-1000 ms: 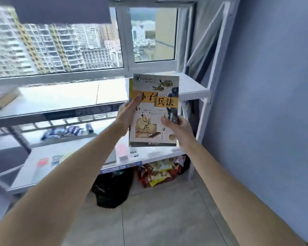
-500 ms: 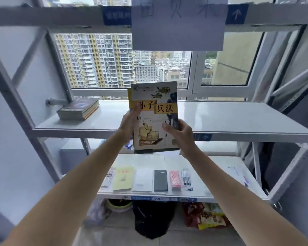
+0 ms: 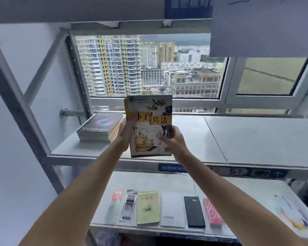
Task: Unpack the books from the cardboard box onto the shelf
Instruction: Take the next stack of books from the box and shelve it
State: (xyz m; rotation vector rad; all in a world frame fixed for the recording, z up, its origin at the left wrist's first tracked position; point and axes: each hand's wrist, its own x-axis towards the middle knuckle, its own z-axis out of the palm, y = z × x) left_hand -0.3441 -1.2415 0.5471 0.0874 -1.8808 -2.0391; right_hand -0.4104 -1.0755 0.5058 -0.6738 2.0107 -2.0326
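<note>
Closer now: book [image 3: 149, 126] upright over the shelf [image 3: 220, 139], right of the book stack [image 3: 100, 126]. Left hand [image 3: 126, 132] and right hand [image 3: 171, 139] both grip its edges.

Two bare forearms, no sleeves in view.
Left hand [image 3: 127, 131] and right hand [image 3: 172, 142] without gloves, rings, or watch; wrists unadorned, forearms uncovered to the near frame edge.
</note>
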